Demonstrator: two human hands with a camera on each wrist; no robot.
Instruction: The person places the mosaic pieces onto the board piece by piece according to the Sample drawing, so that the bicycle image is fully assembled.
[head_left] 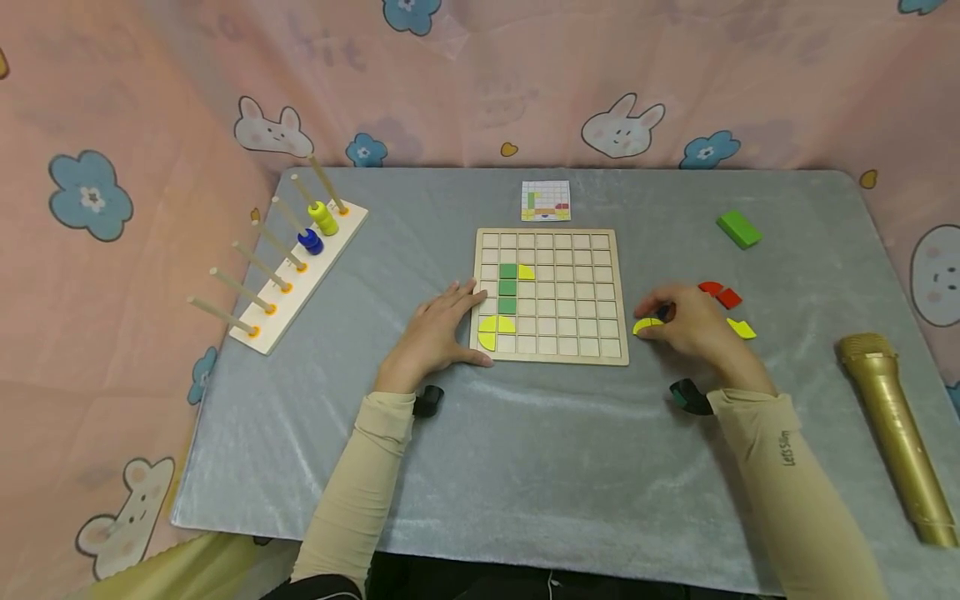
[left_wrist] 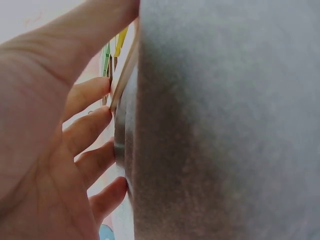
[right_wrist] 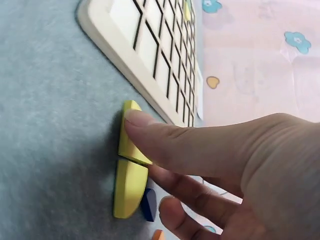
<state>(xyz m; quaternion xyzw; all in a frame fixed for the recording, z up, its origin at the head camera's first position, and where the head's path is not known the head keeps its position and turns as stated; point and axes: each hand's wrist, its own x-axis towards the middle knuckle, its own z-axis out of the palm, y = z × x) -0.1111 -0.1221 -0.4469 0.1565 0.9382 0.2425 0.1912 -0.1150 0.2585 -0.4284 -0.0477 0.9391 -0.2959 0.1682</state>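
Note:
A wooden grid board [head_left: 551,362] lies in the middle of the table, bearing three green squares [head_left: 507,287] in a column and several yellow quarter-circle pieces [head_left: 488,340]. My left hand [head_left: 435,325] rests at the board's left edge, fingers spread and thumb by the near corner; the left wrist view shows its fingertips along the edge. Right of the board, my right hand [head_left: 690,321] pinches a yellow quarter-circle piece [right_wrist: 131,147] between thumb and index finger, close over the cloth. A second yellow quarter-circle piece [right_wrist: 131,190] abuts it, with a dark blue piece [right_wrist: 150,205] beside the fingers.
Behind the board lies a pattern card [head_left: 546,201]. A peg stand [head_left: 309,279] with blue and yellow beads stands at the left. On the right are red pieces [head_left: 728,297], a yellow piece [head_left: 742,329], a green block [head_left: 740,228] and a gold microphone [head_left: 896,442].

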